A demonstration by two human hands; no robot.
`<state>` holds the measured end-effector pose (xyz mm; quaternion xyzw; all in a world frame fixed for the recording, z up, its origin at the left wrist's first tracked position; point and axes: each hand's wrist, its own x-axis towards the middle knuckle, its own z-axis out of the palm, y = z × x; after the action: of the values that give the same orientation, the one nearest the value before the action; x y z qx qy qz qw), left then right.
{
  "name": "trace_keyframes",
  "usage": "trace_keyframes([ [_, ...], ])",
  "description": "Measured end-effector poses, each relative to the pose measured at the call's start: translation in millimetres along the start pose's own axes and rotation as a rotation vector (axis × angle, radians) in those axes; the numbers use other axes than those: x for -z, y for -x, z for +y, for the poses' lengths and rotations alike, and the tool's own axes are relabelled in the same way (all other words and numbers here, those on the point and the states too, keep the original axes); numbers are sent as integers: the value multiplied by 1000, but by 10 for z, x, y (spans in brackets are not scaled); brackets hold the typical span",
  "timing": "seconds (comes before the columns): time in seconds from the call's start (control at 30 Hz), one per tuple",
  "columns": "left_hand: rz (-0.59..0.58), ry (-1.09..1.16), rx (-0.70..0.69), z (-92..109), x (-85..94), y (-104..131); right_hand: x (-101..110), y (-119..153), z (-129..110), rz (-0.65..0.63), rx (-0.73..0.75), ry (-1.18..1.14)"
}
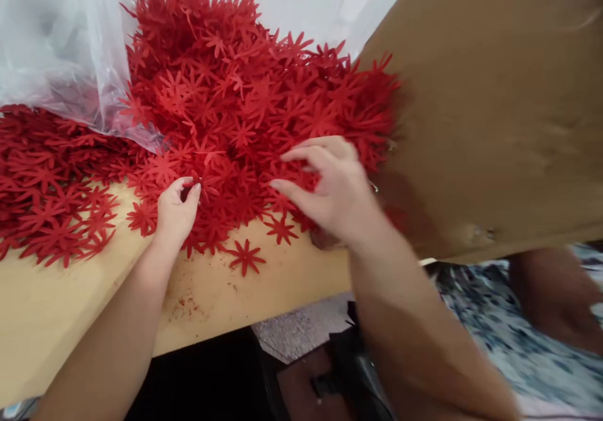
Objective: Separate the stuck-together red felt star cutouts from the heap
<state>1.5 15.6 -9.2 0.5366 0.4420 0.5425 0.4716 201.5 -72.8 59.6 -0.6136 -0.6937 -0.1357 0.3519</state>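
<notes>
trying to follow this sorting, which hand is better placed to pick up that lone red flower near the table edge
Probably the left hand: it pinches at the pile's edge, close beside the lone flower. The right hand spreads open over the pile, slightly farther away.

Left hand (176,210) pinches red flower cutout (200,188) at pile (245,94) edge; right hand (332,188) spread over pile, on wooden table (70,295).

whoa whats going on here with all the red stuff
A person is working at a big pile of red flower-shaped cutouts heaped on a wooden table. The left hand pinches a cutout at the pile's near edge, while the right hand reaches in with fingers spread. A clear plastic bag lies over the pile's left side, and a brown board leans on the right.
</notes>
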Motion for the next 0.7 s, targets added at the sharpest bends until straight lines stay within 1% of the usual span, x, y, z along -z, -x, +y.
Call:
trace_keyframes([
  [0.07, -11, -10, -56, -10, -8, 11, 309, 104, 230, -113, -93, 226],
  [0.13, -14, -31, -118, -11, -10, 17, 541, 192, 429, -262, -224, 443],
  [0.2, -14, -48, -160, -7, -7, 19, 671, 250, 571, -427, -331, 588],
  [0.23, -17, -53, -169, -3, -6, 19, 695, 266, 620, -510, -367, 629],
  [0.27, -20, -57, -171, 0, -6, 19, 692, 273, 656, -592, -388, 648],
  [0.33, -25, -64, -160, 3, -6, 20, 616, 268, 696, -735, -403, 650],
  [0.43, -20, -72, -150, -5, -8, 19, 400, 245, 694, -894, -382, 652],
  [0.5, -9, -77, -153, -16, -12, 16, 262, 240, 670, -948, -371, 676],
  [0.57, 5, -80, -156, -26, -18, 16, 182, 246, 652, -960, -361, 688],
  [0.63, 10, -78, -159, -31, -24, 22, 184, 252, 659, -966, -346, 684],
  [0.7, -3, -66, -160, -27, -30, 30, 264, 249, 682, -999, -325, 671],
])
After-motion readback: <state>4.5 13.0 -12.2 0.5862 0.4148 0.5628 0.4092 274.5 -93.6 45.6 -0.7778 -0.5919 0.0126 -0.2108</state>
